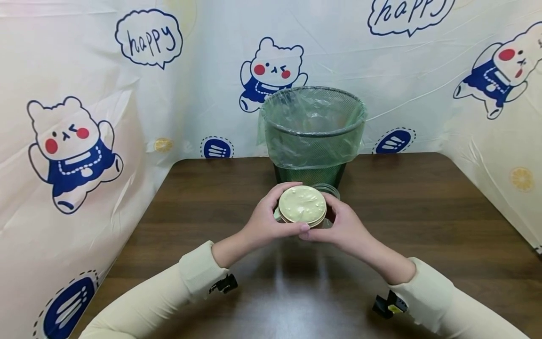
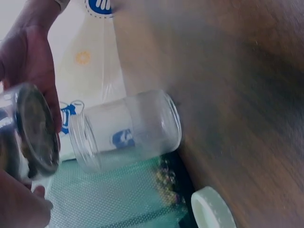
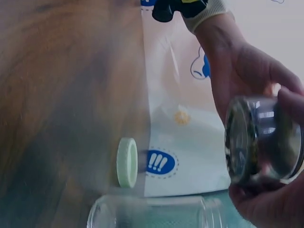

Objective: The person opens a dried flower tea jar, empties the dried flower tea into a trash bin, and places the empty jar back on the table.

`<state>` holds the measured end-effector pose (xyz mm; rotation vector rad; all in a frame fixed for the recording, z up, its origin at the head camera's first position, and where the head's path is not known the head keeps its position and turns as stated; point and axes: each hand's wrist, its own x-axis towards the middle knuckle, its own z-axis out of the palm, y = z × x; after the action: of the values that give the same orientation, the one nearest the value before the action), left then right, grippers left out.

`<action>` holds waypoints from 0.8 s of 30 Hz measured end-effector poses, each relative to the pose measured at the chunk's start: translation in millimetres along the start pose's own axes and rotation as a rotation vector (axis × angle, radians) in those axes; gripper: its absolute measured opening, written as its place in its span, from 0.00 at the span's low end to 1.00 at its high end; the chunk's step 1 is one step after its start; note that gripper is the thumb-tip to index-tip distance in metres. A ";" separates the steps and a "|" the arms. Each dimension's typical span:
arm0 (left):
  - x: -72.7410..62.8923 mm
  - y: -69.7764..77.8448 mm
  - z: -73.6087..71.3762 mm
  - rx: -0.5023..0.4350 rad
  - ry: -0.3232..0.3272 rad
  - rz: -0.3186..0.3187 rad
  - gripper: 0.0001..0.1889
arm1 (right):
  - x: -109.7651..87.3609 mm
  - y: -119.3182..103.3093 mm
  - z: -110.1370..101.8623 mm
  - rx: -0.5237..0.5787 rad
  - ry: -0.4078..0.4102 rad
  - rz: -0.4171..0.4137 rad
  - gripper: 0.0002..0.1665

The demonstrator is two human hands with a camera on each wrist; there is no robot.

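Note:
Both of my hands grip a small glass jar (image 1: 302,205), raised over the table in front of the bin. Its top is pale yellow-green with a rippled surface, and the wrist views show its clear glass base (image 3: 240,142) with something dark inside. My left hand (image 1: 259,221) wraps its left side, my right hand (image 1: 348,225) its right side, and the thumbs meet at the near rim. Behind it stands a clear, lidless glass jar (image 2: 128,133), mostly hidden in the head view. A pale green screw lid (image 3: 127,164) stands on the table beside that jar.
A mesh bin (image 1: 313,146) lined with a green plastic bag stands at the back of the brown wooden table (image 1: 203,207). Small colourful bits (image 2: 168,183) show through its mesh low down. A printed curtain (image 1: 211,84) hangs around the table's back and sides.

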<state>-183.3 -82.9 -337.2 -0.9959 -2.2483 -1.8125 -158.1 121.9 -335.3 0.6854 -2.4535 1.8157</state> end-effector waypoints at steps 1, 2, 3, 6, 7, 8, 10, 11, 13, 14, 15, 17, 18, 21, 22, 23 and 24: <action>-0.6 0.7 1.4 0.009 0.022 -0.014 0.41 | -0.5 -0.6 2.0 -0.017 0.026 0.007 0.43; -1.3 1.3 2.7 0.015 0.041 -0.026 0.41 | -0.8 -1.2 4.1 -0.031 0.048 0.011 0.43; -1.9 1.8 4.0 0.025 0.058 -0.037 0.41 | -1.0 -1.6 6.0 -0.049 0.068 0.015 0.43; -4.0 3.9 7.1 0.056 0.098 -0.064 0.42 | -2.3 -3.1 10.0 -0.098 0.108 0.022 0.43; -4.9 4.7 7.8 0.071 0.107 -0.074 0.42 | -2.4 -3.3 11.0 -0.107 0.115 0.026 0.43; -5.7 5.7 8.4 0.084 0.114 -0.084 0.42 | -2.6 -3.6 11.6 -0.113 0.119 0.030 0.42; -7.1 7.1 9.2 0.109 0.122 -0.103 0.43 | -2.5 -3.5 12.3 -0.118 0.122 0.037 0.42; -7.8 7.6 9.4 0.121 0.125 -0.113 0.43 | -2.5 -3.6 12.1 -0.117 0.120 0.037 0.42; -9.0 7.8 8.8 0.135 0.123 -0.117 0.44 | -1.5 -2.8 11.3 -0.104 0.108 0.035 0.42; -9.3 7.5 8.2 0.133 0.116 -0.110 0.45 | -1.3 -2.7 10.3 -0.095 0.100 0.028 0.42; -9.4 7.2 7.1 0.124 0.106 -0.101 0.45 | -0.9 -2.6 9.1 -0.081 0.088 0.022 0.42; -9.2 5.7 4.1 0.095 0.080 -0.064 0.46 | -0.7 -2.6 5.7 -0.044 0.054 0.009 0.42; -8.6 4.8 2.1 0.070 0.060 -0.042 0.46 | -0.4 -2.4 3.9 -0.020 0.032 0.006 0.43; -6.0 1.9 -4.7 -0.031 -0.015 0.011 0.45 | 0.1 -1.9 -2.1 0.056 -0.054 0.000 0.43; -4.9 0.9 -6.9 -0.061 -0.043 0.025 0.45 | 0.6 -1.4 -3.9 0.085 -0.087 -0.004 0.43; -3.8 0.2 -9.0 -0.086 -0.072 0.032 0.46 | 1.2 -0.9 -5.7 0.113 -0.121 -0.009 0.43; -2.7 -0.3 -10.8 -0.110 -0.100 0.036 0.46 | 1.9 -0.4 -7.6 0.137 -0.156 -0.014 0.43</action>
<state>-184.9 -93.8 -335.5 -1.1635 -2.1904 -1.9301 -161.6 128.1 -332.0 0.8818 -2.4244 2.0134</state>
